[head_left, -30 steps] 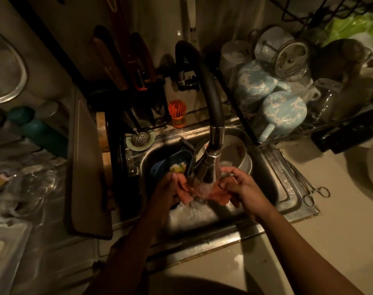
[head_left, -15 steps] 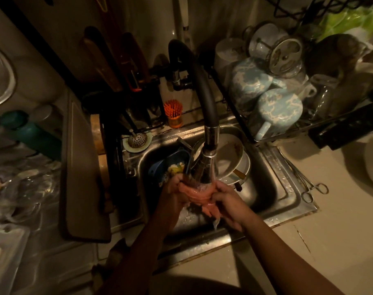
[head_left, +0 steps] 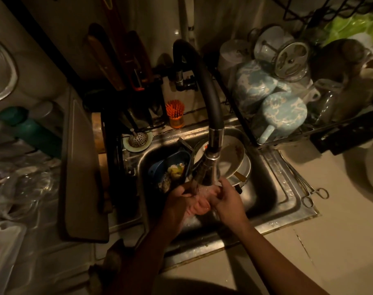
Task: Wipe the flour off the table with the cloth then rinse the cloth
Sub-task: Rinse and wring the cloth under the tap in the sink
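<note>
Pinkish-orange cloth [head_left: 203, 193] sits bunched between both hands over the steel sink [head_left: 287, 201], directly under the water running from the faucet's spray head [head_left: 205, 170]. Fingers of the left hand [head_left: 180, 202] curl round the near part of the cloth, and the right hand [head_left: 229, 202] grasps its other end, so the two hands touch at the knuckles. Behind them in the basin lie a blue bowl [head_left: 170, 165] with food scraps and stacked white plates [head_left: 234, 158]. Metal scissors [head_left: 315, 194] rest on the counter just beside the sink's right rim. Blue-and-white mugs [head_left: 283, 111] lie in the drying rack behind, and a wooden cutting board [head_left: 83, 171] lies left of the sink.
</note>
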